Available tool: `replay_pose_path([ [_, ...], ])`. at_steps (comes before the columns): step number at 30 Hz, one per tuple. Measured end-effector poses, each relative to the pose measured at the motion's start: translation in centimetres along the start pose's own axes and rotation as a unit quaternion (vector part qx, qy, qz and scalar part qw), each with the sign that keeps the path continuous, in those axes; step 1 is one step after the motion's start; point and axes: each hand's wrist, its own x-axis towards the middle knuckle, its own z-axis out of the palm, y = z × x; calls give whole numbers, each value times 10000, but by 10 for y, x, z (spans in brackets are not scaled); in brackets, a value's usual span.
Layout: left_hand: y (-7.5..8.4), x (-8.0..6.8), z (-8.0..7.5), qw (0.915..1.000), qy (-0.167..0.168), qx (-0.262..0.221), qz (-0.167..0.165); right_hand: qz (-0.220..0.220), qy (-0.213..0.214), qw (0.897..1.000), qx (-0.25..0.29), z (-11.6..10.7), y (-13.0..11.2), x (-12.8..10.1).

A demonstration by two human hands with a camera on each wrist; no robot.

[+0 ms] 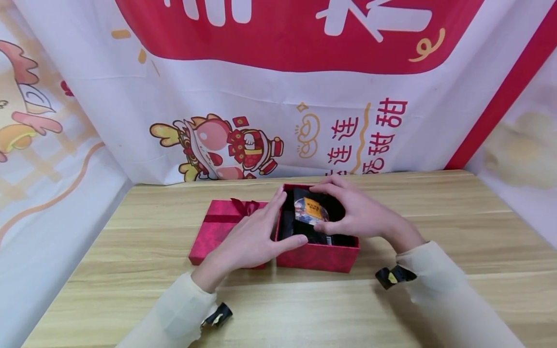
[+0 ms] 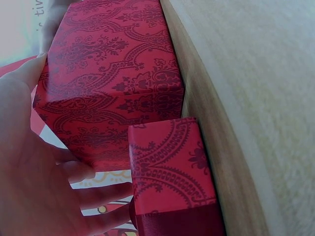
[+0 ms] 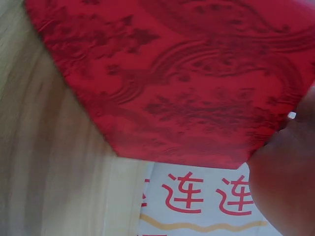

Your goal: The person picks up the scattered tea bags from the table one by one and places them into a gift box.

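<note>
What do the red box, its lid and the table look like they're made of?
Red box: likely paper-covered card, matte, with a darker damask print. Lid: the same patterned paper, with a satin-looking ribbon bow. Table: pale wood grain, possibly laminate.

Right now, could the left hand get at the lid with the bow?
Probably yes. The left hand rests on the open box's left wall, and the lid lies right beside it on the table, uncovered, with nothing between.
</note>
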Motion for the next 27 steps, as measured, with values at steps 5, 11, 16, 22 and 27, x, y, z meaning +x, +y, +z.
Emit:
replay_pose_path([
  [5, -1, -1, 0, 10000, 7, 0, 17, -4, -5, 9994, -356, 7, 1, 3],
  [11, -2, -1, -1, 10000, 9, -41, 1, -24, -58, 9985, -553, 11, 0, 4],
  [16, -2, -1, -1, 10000, 1, -22, -19, -39, -108, 9976, -687, 12, -2, 4],
  [22, -4, -1, -1, 10000, 17, -4, 2, -61, -163, 9972, -727, 12, -2, 3],
  [27, -5, -2, -1, 9999, 54, 72, 110, -87, -136, 9981, -603, 6, -5, -2],
])
